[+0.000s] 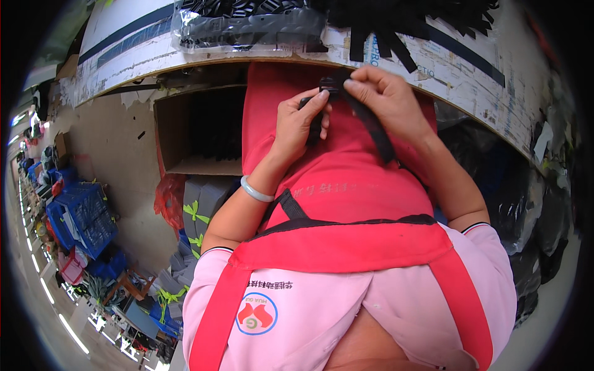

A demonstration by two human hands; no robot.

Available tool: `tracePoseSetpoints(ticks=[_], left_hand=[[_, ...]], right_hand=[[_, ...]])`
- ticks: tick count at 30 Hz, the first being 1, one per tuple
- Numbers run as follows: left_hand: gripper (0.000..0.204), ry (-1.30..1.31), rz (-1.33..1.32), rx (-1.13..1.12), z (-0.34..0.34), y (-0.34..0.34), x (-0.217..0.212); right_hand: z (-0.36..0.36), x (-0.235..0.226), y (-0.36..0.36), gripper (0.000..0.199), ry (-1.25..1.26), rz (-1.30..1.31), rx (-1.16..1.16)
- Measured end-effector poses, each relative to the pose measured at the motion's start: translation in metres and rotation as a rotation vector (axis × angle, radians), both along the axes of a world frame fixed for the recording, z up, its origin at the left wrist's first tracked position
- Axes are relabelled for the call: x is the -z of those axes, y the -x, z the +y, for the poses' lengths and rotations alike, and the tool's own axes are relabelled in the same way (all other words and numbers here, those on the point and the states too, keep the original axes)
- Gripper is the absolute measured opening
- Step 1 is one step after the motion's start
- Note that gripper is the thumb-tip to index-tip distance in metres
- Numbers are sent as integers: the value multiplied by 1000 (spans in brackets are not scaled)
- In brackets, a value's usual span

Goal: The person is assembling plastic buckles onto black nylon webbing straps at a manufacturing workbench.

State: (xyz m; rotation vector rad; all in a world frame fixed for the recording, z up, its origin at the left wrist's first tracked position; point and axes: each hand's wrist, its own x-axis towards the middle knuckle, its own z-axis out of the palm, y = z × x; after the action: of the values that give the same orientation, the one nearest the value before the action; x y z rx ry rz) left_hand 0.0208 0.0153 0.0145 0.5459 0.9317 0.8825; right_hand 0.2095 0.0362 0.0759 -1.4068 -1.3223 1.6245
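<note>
Over my red apron, close to the table's edge, both hands work on one piece of black webbing strap. My left hand grips a dark buckle and a bunched part of the strap between thumb and fingers. Pinched around the strap just right of the buckle is my right hand. A loose strap end hangs down from it in front of the apron. Whether the strap runs fully through the buckle cannot be made out.
On the worn white table lie a clear bag of black buckles and a pile of black straps. An open cardboard box with dark contents stands below, at left. Blue crates are farther left; dark plastic bags sit at right.
</note>
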Motion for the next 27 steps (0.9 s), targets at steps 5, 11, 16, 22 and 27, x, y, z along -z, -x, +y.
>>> tracePoseSetpoints(ticks=[5, 11, 16, 22, 27], left_hand=[[25, -81, 52, -13, -1, -3, -4], [19, -260, 220, -53, -3, -3, 0], [16, -713, 563, -137, 4, -3, 12], [17, -1005, 727, -141, 9, -1, 16], [18, -400, 313, -115, 0, -2, 5]], right_hand=[[-10, 20, 5, 23, 308, 233, 43], [-8, 25, 8, 23, 413, 404, 97], [-8, 31, 17, 22, 430, 606, 159], [-6, 32, 17, 22, 323, 557, 227], [-13, 29, 14, 22, 387, 420, 120]])
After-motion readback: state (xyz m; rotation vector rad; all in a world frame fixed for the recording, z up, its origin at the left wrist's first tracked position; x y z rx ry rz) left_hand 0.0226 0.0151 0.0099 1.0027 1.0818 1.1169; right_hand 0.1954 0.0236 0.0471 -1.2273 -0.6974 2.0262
